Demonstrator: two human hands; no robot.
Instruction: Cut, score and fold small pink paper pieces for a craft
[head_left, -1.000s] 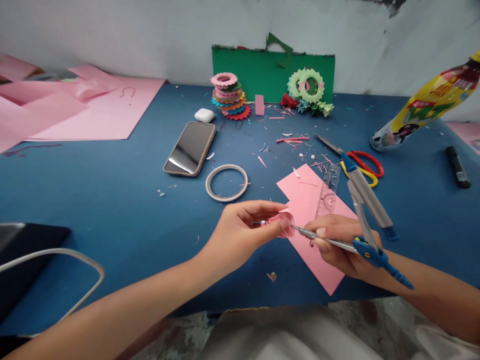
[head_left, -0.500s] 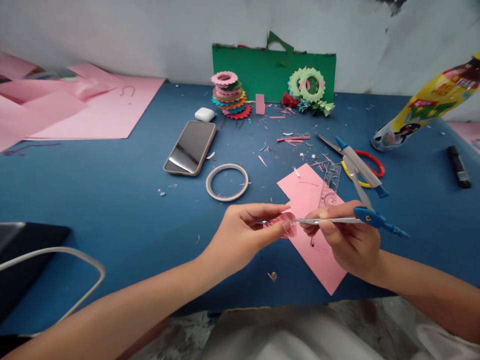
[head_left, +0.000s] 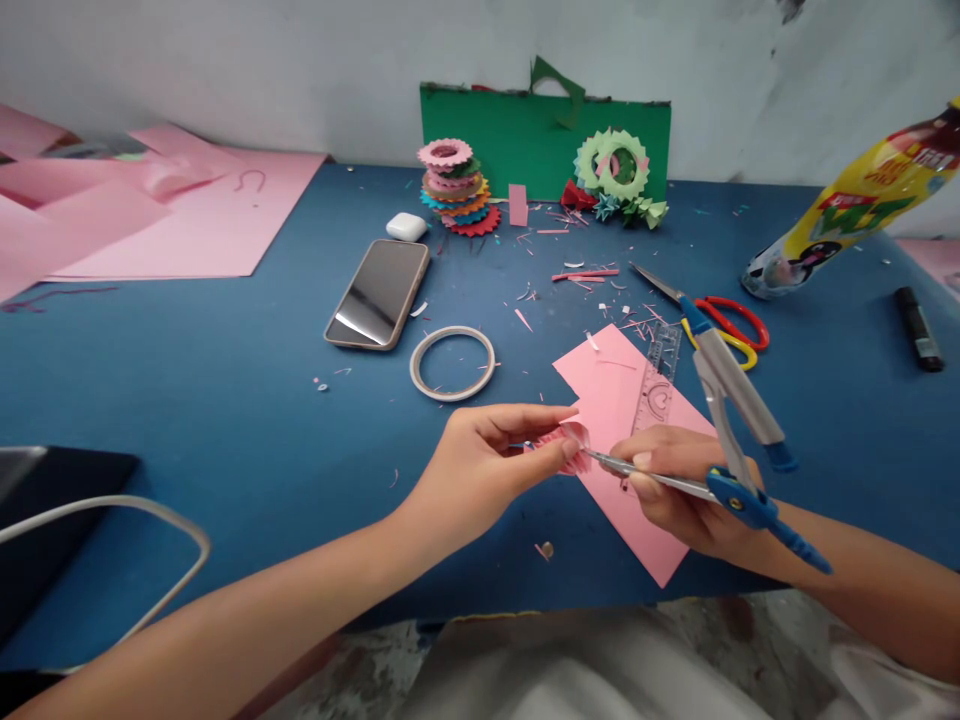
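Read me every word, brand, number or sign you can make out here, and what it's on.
Bottle: large green lettering, possibly ending "T"; the rest too blurred.
Clear ruler: a heart shape; any numbers too small to read.
Black marker: label too small to read.
Compass: no lettering I can make out.

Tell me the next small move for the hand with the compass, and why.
I'd have the right hand gently work the compass tip along the small ribbed pink paper. The tip is at or very near the paper's edge, and the left hand pinches the piece between thumb and fingers, which should steady it against light pressure.
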